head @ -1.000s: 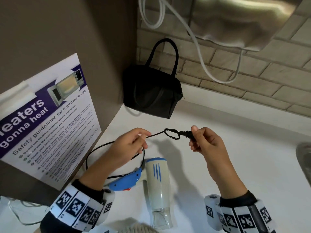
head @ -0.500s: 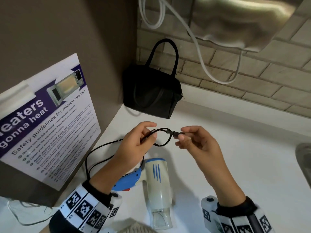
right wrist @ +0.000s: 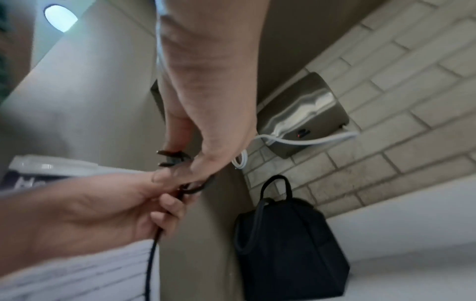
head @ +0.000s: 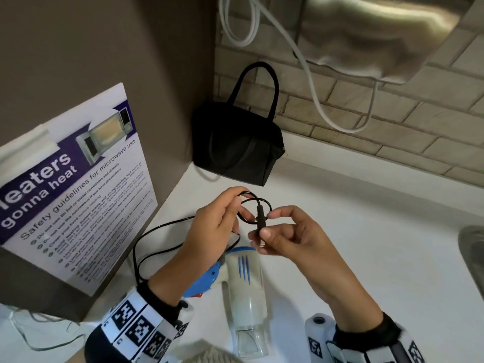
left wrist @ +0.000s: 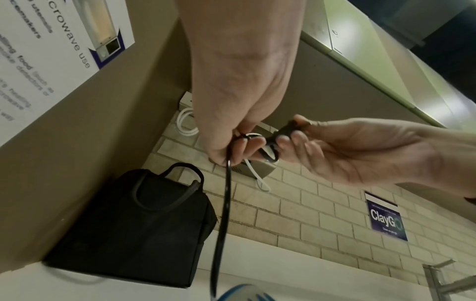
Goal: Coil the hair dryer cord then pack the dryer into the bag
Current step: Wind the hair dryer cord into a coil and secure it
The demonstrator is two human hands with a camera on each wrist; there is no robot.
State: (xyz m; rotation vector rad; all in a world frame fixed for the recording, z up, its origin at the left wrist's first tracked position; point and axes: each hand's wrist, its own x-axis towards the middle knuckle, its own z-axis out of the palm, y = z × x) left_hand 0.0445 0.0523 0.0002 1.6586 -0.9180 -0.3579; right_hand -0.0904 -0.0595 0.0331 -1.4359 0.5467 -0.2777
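A white and blue hair dryer (head: pixel 245 284) lies on the white counter (head: pixel 366 244) below my hands. Its black cord (head: pixel 146 237) loops off to the left and rises to my hands. My left hand (head: pixel 217 226) pinches a small loop of the cord (left wrist: pixel 226 193). My right hand (head: pixel 285 234) pinches the black plug (head: pixel 260 218) close beside the left hand, above the dryer. In the right wrist view the plug's prongs (right wrist: pixel 171 157) stick out past my right fingers. A black bag (head: pixel 235 145) with handles stands in the back corner, its top looking closed.
A brown cabinet side with a microwave safety poster (head: pixel 73 184) stands at the left. On the brick wall above hangs a steel dispenser (head: pixel 379 35) with a white cable (head: pixel 309 82). A sink edge (head: pixel 471 252) shows at the right.
My hands have come close together. The right hand turned the plug from lying sideways to upright, and the loop in the left hand has tightened. The dryer has not moved.
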